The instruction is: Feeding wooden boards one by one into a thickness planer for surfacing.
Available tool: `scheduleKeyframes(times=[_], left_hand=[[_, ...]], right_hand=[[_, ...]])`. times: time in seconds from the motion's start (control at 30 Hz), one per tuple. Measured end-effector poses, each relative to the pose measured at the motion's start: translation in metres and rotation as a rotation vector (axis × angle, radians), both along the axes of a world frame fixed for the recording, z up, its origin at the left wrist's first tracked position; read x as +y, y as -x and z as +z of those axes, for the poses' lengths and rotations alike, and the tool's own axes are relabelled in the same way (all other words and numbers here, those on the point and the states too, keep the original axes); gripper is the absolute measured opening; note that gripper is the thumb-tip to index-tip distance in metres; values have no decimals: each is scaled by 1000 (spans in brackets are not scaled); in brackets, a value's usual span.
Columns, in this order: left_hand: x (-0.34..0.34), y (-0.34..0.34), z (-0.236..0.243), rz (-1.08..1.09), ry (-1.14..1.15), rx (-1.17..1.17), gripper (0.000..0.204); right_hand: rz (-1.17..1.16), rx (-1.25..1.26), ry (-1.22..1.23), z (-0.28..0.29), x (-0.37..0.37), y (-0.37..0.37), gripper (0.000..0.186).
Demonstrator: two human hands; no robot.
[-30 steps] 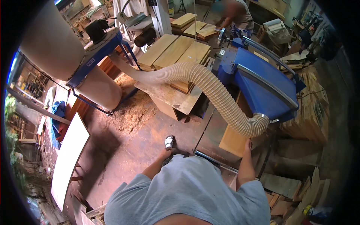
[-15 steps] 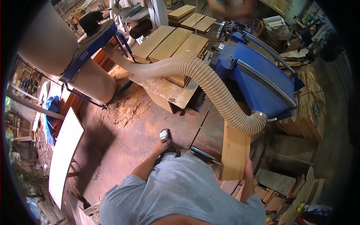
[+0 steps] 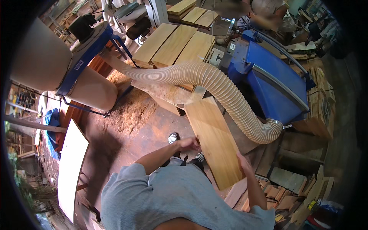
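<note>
Board (image 3: 216, 143): this long, light-wood plank is hanging in front of the body, left of the blue machine (image 3: 270, 73) and on its near side, with its length running away from the wearer.
Right hand (image 3: 244, 164): nearer the blue machine than the other hand, its grip is clamping the board's right edge; its underside is staying hidden.
Left hand (image 3: 188, 144): farther left of the blue machine, its fingers are meeting the board's left edge; whether this grip is closing on the wood or only steadying it, I cannot tell.
Board's shift: half a second ago its far end was reaching under the hose (image 3: 230, 97) that is joining the blue machine; now it is showing whole, left of that hose, and turning its far end leftward.
Left hand's shift: it was hanging by the leg, apart from the wood; now it is reaching the board.
Two-sided hold: the right hand is no longer managing the plank alone, so the load is probably being shared.
Worktop (image 3: 165, 92): left of the blue machine, it is carrying stacked boards (image 3: 174, 44); the held board's far end is appearing close to its corner, though contact is remaining unclear.
Co-worker (image 3: 264, 22): this person is bending beyond the blue machine, the arms blurring.
</note>
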State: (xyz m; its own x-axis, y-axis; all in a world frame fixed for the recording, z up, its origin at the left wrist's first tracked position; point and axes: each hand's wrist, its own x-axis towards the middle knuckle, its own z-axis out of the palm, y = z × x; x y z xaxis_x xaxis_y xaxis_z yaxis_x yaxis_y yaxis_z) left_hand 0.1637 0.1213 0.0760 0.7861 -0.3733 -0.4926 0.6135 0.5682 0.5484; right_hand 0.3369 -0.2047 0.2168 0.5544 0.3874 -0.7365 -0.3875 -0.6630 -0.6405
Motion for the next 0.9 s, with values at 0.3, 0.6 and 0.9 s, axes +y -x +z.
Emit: scheduleKeyframes(times=[0.3,0.6,0.9], left_hand=[[166,-61,29,507,129,-22,49],[187,-19,36,852,372,216,47],[272,-159,6,1208,598,-33,40]], right_hand=[[-272,168,-136,-49,203,-11,78],[-471,-359,-191,-150,414,-80,64],[-170,-214,-460,-109,407,-79,43]])
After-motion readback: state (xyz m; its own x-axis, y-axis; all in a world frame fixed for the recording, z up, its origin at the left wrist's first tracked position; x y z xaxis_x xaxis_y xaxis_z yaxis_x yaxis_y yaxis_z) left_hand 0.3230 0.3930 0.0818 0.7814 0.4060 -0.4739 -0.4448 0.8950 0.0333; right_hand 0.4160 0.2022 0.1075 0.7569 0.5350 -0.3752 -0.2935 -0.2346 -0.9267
